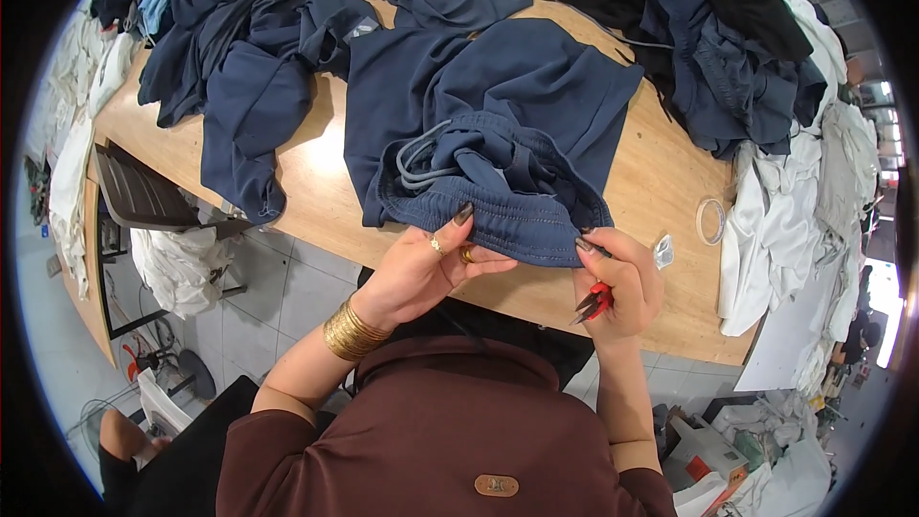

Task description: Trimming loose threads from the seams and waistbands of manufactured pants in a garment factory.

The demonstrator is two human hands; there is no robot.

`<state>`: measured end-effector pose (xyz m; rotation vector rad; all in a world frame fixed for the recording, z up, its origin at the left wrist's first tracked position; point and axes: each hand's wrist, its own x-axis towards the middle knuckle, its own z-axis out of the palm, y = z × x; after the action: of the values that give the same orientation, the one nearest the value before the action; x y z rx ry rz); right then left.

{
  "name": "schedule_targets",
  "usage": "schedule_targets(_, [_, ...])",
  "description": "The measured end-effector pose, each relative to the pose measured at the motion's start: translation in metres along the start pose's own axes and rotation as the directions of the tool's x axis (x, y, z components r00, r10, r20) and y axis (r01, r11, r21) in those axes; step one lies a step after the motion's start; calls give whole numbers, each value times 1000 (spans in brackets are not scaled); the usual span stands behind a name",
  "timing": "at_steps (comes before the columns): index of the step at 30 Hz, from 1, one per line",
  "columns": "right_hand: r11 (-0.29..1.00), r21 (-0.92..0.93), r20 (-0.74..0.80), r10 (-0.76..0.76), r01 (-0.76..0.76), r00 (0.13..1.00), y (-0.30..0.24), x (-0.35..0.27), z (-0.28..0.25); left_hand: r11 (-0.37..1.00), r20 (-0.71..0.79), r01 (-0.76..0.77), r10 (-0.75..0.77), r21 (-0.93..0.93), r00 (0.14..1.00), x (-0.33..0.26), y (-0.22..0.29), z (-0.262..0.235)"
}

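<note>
A pair of navy shorts [565, 86] lies on the table before me, its gathered elastic waistband [507, 223] turned toward me. A grey drawstring [412, 161] loops inside the waist opening. My left hand [436, 263] pinches the waistband's near edge left of its middle, thumb on top and fingers below. At the right end of the band, my right hand [620, 278] grips the fabric between thumb and fingers. Red-handled thread snips [595, 303] are tucked in that same palm, their blades pointing down and left.
Navy garments [258, 67] are heaped at the far left, black and navy ones [699, 29] at the far right. White cloth [775, 230] hangs over the right edge. A tape roll [710, 220] lies near it. A dark chair [144, 182] stands left; someone's arm [124, 440] shows lower left.
</note>
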<state>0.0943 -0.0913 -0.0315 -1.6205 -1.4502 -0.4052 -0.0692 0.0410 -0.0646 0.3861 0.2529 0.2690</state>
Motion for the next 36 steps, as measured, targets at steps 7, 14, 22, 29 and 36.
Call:
schedule_targets(7, [715, 163, 374, 593, -680, 714, -4, 28, -14, 497, 158, -200, 127, 844, 979, -6, 25, 6])
schedule_targets(14, [375, 381, 622, 572, -845, 535, 6, 65, -24, 182, 212, -233, 130, 955, 969, 31, 48, 24])
schedule_targets(22, [421, 413, 549, 593, -808, 589, 10, 67, -27, 557, 65, -93, 69, 825, 995, 23, 66, 35])
schedule_targets(29, [382, 449, 544, 600, -808, 586, 9, 74, -26, 542, 61, -103, 95, 834, 994, 21, 70, 43])
schedule_targets(36, [358, 436, 580, 590, -826, 562, 11, 44, 2, 460, 87, -55, -49, 886, 995, 26, 47, 46])
